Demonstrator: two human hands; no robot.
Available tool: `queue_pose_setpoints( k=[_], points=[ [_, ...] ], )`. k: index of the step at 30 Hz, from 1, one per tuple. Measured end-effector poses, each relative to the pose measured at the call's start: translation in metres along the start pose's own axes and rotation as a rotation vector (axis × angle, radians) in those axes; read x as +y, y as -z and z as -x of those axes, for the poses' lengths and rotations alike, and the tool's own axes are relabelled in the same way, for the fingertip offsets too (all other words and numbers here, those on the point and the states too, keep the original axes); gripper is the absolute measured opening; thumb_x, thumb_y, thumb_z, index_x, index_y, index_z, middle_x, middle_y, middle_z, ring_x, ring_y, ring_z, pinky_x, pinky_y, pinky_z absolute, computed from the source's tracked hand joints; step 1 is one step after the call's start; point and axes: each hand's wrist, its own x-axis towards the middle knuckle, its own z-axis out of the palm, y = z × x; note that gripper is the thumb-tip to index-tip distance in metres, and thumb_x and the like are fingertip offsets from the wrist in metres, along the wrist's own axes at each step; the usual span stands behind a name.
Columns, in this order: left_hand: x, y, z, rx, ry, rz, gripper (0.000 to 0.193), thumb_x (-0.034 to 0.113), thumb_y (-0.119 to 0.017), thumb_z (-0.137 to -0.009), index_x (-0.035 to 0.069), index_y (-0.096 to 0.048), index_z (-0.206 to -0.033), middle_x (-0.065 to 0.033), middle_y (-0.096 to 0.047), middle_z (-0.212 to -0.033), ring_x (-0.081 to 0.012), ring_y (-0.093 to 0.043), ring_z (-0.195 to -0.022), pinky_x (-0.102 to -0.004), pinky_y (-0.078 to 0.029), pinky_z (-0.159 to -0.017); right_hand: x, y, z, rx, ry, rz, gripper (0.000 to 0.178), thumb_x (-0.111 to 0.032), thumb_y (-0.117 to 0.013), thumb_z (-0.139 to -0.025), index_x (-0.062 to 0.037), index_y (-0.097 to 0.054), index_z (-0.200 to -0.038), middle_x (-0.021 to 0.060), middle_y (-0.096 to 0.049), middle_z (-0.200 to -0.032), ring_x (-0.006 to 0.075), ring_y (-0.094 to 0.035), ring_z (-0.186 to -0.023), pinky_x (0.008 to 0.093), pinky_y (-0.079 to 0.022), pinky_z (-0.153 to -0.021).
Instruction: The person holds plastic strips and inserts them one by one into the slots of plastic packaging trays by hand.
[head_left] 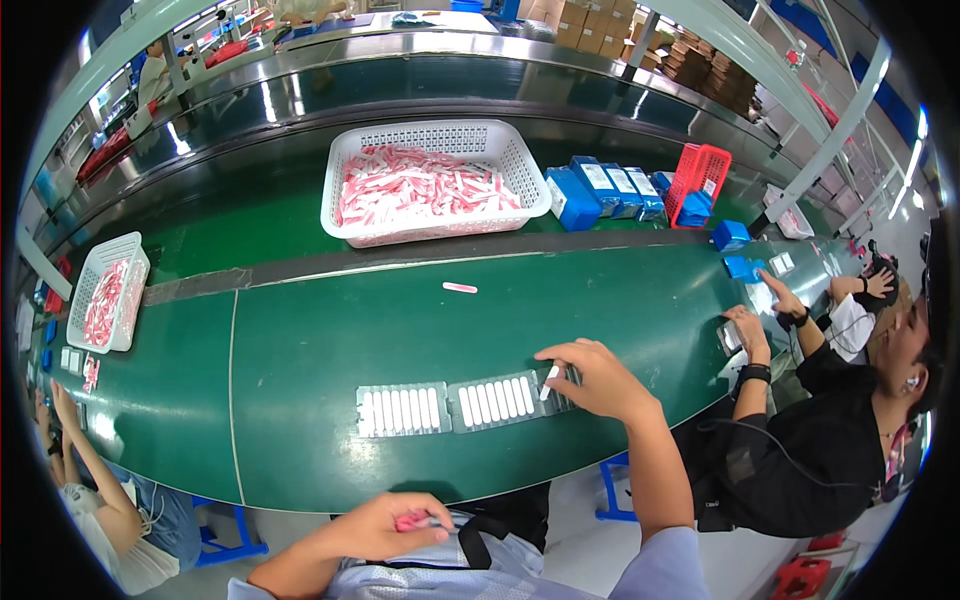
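Note:
My right hand [597, 382] pinches a small white stick [549, 381] with rounded ends. It is held at the left end of a clear plastic tray [566, 400], which the hand partly covers. Just left of it lie two more clear trays, one with a row of white sticks [496, 402] and the other with a similar row [404, 410]. Close to my body, my left hand [388, 526] is curled around several pink-and-white sticks [412, 521], mostly hidden by its fingers. A single pink stick [460, 288] lies alone farther up the green table [310, 330].
A white basket [440, 233] heaped with pink-and-white sticks stands at the back, beside blue boxes [575, 203] and a red basket [697, 180]. Another white basket [128, 300] is at left. Co-workers' hands [748, 330] work at right, and another person's arm [90, 450] at left.

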Motion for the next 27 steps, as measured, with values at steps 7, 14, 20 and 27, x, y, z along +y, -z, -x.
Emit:
queue_pose_setpoints(
  k=[7, 14, 20, 27],
  points=[
    [0.018, 0.019, 0.004, 0.336, -0.084, 0.337, 0.014, -0.007, -0.07, -0.088, -0.003, -0.065, -0.101, 0.0034, -0.048, -0.067, -0.0034, -0.038, -0.052, -0.0222, -0.027, -0.045, 0.016, 0.019, -0.015, -0.253, -0.259, -0.218, 0.035, -0.005, -0.075, -0.078, -0.0074, -0.07, -0.112, 0.0025, -0.063, -0.074, 0.0164, -0.055, -0.064, 0.0299, -0.044, -0.063],
    [0.007, 0.038, 0.007, 0.557, -0.146, 0.438, 0.013, -0.006, -0.069, -0.089, -0.001, -0.062, -0.099, 0.0029, -0.049, -0.068, -0.0027, -0.036, -0.051, -0.023, -0.022, -0.043, 0.018, 0.017, -0.021, -0.286, -0.283, -0.228, 0.026, -0.012, -0.08, -0.077, -0.0054, -0.073, -0.101, 0.0008, -0.061, -0.071, 0.0131, -0.051, -0.062, 0.0291, -0.042, -0.058],
    [0.007, 0.045, 0.009, 0.624, -0.156, 0.483, 0.013, -0.006, -0.069, -0.089, 0.0, -0.062, -0.098, 0.0028, -0.049, -0.069, -0.0025, -0.035, -0.051, -0.0225, -0.021, -0.042, 0.027, 0.016, -0.016, -0.125, -0.256, -0.125, 0.019, -0.011, -0.079, -0.08, -0.0043, -0.073, -0.097, 0.0012, -0.058, -0.065, 0.0101, -0.052, -0.059, 0.0282, -0.04, -0.054],
    [-0.001, 0.059, 0.007, 0.72, -0.28, -0.11, 0.024, 0.002, -0.077, -0.085, 0.002, -0.064, -0.105, 0.0034, -0.049, -0.063, -0.0063, -0.039, -0.05, -0.0261, -0.031, -0.045, 0.026, 0.019, -0.012, -0.089, -0.455, -0.759, 0.003, -0.001, -0.072, -0.086, -0.0017, -0.07, -0.084, 0.0008, -0.067, -0.069, 0.0036, -0.055, -0.058, 0.0224, -0.041, -0.054]
  ],
)
